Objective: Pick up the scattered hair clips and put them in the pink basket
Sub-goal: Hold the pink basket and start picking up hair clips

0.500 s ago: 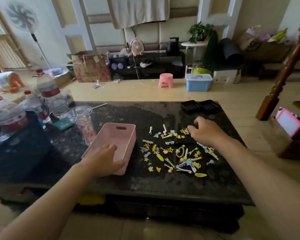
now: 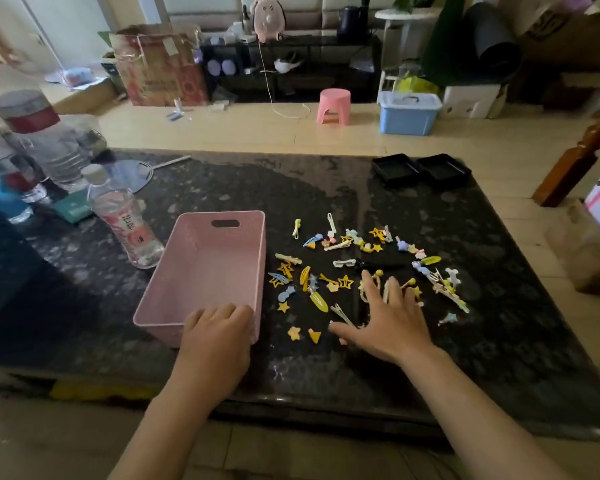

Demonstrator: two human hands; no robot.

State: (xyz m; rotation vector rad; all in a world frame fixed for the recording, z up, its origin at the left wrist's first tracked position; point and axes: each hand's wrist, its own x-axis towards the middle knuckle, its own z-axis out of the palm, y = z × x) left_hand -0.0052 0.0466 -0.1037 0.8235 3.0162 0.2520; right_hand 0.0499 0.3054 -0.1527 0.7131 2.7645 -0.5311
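The pink basket [image 2: 208, 268] stands empty on the dark stone table [image 2: 222, 181]. My left hand [image 2: 219, 337] grips its near right corner, fingers curled over the rim. Several hair clips [image 2: 343, 261], mostly yellow, blue and white, lie scattered to the right of the basket. My right hand [image 2: 388, 317] lies flat over the near part of the pile with fingers spread, covering some clips. Nothing is held in it that I can see.
A small water bottle [image 2: 125, 220] stands just left of the basket, with larger bottles [image 2: 32, 126] behind it at the table's left. Two black trays [image 2: 420, 169] sit at the far right corner. A green card [image 2: 73, 207] lies by the bottles.
My right hand has come back from the far side of the pile to its near side and spread flat. My left hand has shifted onto the basket's near right corner.
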